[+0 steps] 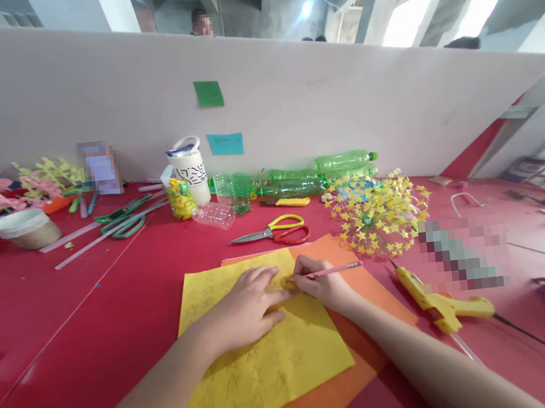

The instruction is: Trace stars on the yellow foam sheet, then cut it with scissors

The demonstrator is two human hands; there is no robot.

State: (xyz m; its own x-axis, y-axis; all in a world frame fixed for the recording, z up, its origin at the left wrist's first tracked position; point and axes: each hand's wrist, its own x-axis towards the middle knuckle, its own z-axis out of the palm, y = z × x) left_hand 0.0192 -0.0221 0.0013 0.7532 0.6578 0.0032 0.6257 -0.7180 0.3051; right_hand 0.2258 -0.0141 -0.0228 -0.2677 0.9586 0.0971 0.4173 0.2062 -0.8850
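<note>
A yellow sheet (312, 349) covered with rows of pencil-drawn stars lies over orange sheets (358, 273). My left hand (251, 303) rests flat on the yellow sheet, fingers spread. In my right hand (322, 283) is a pink pencil (335, 269), its tip against the sheet just beyond my left fingertips; the tip itself is mostly hidden by my fingers. Beyond the paper sit scissors (275, 231) with one yellow and one red handle. A yellow glue gun (439, 303) lies to the right of the sheets.
Behind the scissors are a yellow utility knife (292, 202), green plastic bottles (294, 185) and a white tumbler (191, 170). A bunch of yellow paper stars (375, 212) stands at the right. Green-handled scissors (129, 225) and a lined pot (26, 228) are left. A white partition (292, 111) closes off the back.
</note>
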